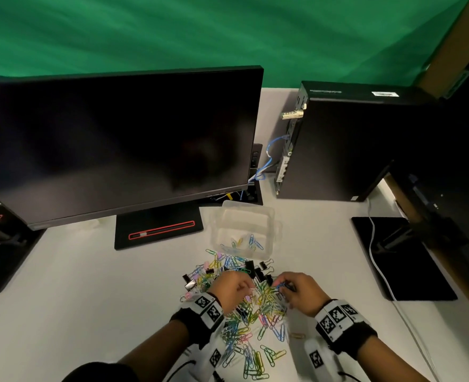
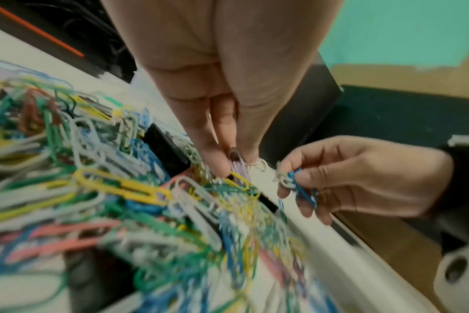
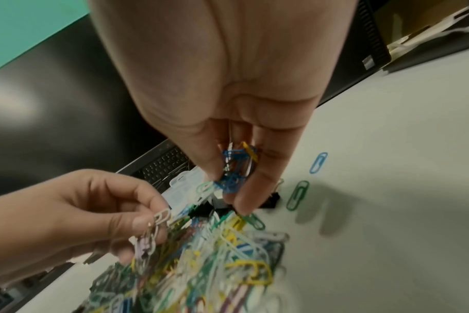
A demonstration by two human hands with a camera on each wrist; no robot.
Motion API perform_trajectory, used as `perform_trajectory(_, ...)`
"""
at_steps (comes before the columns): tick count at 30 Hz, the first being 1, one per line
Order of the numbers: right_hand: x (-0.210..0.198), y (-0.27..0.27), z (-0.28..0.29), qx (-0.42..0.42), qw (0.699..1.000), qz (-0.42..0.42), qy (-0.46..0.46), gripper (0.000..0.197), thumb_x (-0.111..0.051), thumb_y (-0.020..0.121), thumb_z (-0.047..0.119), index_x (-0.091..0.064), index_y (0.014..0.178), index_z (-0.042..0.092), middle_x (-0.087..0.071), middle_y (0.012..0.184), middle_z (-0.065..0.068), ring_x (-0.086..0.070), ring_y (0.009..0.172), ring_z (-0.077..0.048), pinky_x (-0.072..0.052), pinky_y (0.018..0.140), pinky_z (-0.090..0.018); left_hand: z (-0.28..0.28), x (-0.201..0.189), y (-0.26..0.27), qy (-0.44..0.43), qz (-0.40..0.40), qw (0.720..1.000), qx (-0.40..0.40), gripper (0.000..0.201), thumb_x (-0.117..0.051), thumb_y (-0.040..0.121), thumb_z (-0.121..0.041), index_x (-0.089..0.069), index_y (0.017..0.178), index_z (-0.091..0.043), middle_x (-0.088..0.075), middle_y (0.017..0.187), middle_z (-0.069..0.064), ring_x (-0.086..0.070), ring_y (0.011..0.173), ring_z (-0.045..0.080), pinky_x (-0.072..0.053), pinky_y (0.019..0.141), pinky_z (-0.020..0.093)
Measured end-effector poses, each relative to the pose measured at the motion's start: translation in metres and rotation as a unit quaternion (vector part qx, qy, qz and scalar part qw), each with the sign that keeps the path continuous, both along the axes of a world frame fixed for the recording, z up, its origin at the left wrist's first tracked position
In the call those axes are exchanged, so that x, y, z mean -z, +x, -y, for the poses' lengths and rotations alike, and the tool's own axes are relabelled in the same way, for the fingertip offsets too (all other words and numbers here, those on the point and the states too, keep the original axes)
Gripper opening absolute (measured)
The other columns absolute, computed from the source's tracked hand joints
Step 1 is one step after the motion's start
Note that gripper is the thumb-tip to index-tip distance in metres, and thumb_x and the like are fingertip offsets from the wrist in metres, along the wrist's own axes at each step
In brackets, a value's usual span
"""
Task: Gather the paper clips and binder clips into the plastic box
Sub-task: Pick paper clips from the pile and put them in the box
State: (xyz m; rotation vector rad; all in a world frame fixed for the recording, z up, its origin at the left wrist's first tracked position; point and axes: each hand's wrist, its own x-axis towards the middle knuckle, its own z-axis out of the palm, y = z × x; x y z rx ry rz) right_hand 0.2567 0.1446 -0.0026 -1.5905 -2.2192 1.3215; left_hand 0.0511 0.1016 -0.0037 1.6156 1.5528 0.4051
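A heap of coloured paper clips (image 1: pixel 251 312) lies on the white desk, with black binder clips (image 1: pixel 258 270) at its far edge. Behind it stands a clear plastic box (image 1: pixel 244 230) holding a few clips. My left hand (image 1: pixel 234 288) hovers over the heap and pinches white and lilac paper clips (image 3: pixel 154 230). My right hand (image 1: pixel 296 290) pinches a small bunch of blue paper clips (image 3: pixel 233 169), also seen as blue paper clips (image 2: pixel 297 184) in the left wrist view. Both hands are just above the heap's middle, close together.
A dark monitor (image 1: pixel 117 144) on its stand (image 1: pixel 158 230) is at the back left, a black computer case (image 1: pixel 351 144) at the back right. A black mat (image 1: pixel 401 257) with a white cable (image 1: pixel 376 260) lies right. Stray clips (image 3: pixel 297 194) lie beside the heap.
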Motion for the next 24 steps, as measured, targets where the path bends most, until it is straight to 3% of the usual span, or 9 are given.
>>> perform_trajectory(4,-0.017,-0.010,-0.021,0.016,0.999,-0.029,0.016,0.020,-0.060,0.084,0.005,-0.069,0.085,0.022,-0.061,0.071,0.012,-0.056,0.046,0.000,-0.046,0.051,-0.010,-0.014,-0.013,-0.014,-0.017,0.078,0.995,-0.052,0.015,-0.058,0.089,-0.009,-0.065,0.101,-0.004,-0.067,0.090,0.010,-0.057,0.062,0.005,-0.050,0.061,0.012)
perform_trajectory(6,-0.025,-0.020,-0.034,0.028,0.998,-0.046,0.037,0.019,-0.062,0.083,0.006,-0.068,0.084,0.024,-0.059,0.066,0.015,-0.056,0.045,0.005,-0.044,0.053,-0.005,-0.027,-0.019,-0.021,-0.004,0.085,0.993,-0.085,0.016,-0.056,0.090,-0.009,-0.065,0.103,-0.005,-0.066,0.092,0.010,-0.059,0.064,0.008,-0.049,0.060,0.008)
perform_trajectory(9,-0.032,-0.039,-0.057,0.045,0.995,-0.070,0.058,0.017,-0.062,0.084,0.005,-0.070,0.090,0.018,-0.062,0.068,0.011,-0.056,0.048,-0.001,-0.045,0.054,-0.005,-0.049,-0.024,-0.031,0.026,0.057,0.991,-0.115,0.021,-0.051,0.093,-0.011,-0.066,0.106,-0.013,-0.069,0.101,0.008,-0.063,0.071,0.010,-0.049,0.058,0.009)
perform_trajectory(11,-0.031,-0.053,-0.070,0.075,0.992,-0.080,0.063,0.020,-0.058,0.084,0.000,-0.070,0.094,0.012,-0.064,0.075,0.002,-0.060,0.055,-0.013,-0.051,0.060,-0.013,-0.064,-0.024,-0.035,0.033,0.060,0.987,-0.145,0.020,-0.051,0.092,-0.010,-0.067,0.104,-0.014,-0.069,0.101,0.006,-0.066,0.076,0.015,-0.054,0.064,0.019)
perform_trajectory(13,-0.028,-0.064,-0.079,0.095,0.991,-0.081,0.056,0.027,-0.054,0.082,-0.006,-0.070,0.097,0.010,-0.065,0.083,-0.005,-0.062,0.070,-0.021,-0.054,0.074,-0.027,-0.076,-0.023,-0.037,0.036,0.083,0.980,-0.179,0.020,-0.051,0.092,-0.007,-0.069,0.100,-0.012,-0.068,0.102,0.009,-0.067,0.083,0.022,-0.058,0.075,0.034)
perform_trajectory(16,-0.022,-0.074,-0.084,0.094,0.992,-0.069,0.044,0.033,-0.050,0.079,-0.010,-0.070,0.097,0.010,-0.070,0.100,-0.011,-0.063,0.086,-0.023,-0.052,0.084,-0.030,-0.088,-0.019,-0.036,0.047,0.104,0.969,-0.219,0.021,-0.050,0.092,-0.005,-0.069,0.098,-0.008,-0.066,0.099,0.013,-0.067,0.087,0.028,-0.057,0.082,0.039)
perform_trajectory(18,-0.019,-0.076,-0.083,0.093,0.993,-0.071,0.034,0.037,-0.047,0.077,-0.012,-0.070,0.097,0.008,-0.071,0.102,-0.013,-0.063,0.089,-0.021,-0.048,0.081,-0.022,-0.092,-0.014,-0.035,0.046,0.118,0.963,-0.237,0.021,-0.049,0.092,-0.003,-0.069,0.098,-0.006,-0.062,0.093,0.009,-0.066,0.085,0.028,-0.059,0.076,0.031)
perform_trajectory(20,-0.018,-0.076,-0.083,0.099,0.992,-0.075,0.034,0.035,-0.048,0.077,-0.011,-0.070,0.097,0.008,-0.071,0.102,-0.012,-0.063,0.091,-0.022,-0.046,0.080,-0.019,-0.095,-0.008,-0.032,0.036,0.138,0.958,-0.247,0.021,-0.048,0.092,-0.001,-0.067,0.100,-0.002,-0.060,0.093,0.009,-0.063,0.081,0.023,-0.056,0.063,0.013)
perform_trajectory(24,-0.017,-0.073,-0.083,0.087,0.992,-0.083,0.023,0.021,-0.066,0.079,0.008,-0.069,0.099,0.014,-0.069,0.103,-0.004,-0.057,0.084,-0.017,-0.044,0.075,-0.021,-0.097,-0.002,-0.027,0.024,0.202,0.945,-0.255,0.021,-0.048,0.092,0.002,-0.064,0.104,0.005,-0.058,0.089,0.011,-0.059,0.074,0.017,-0.055,0.058,0.010)
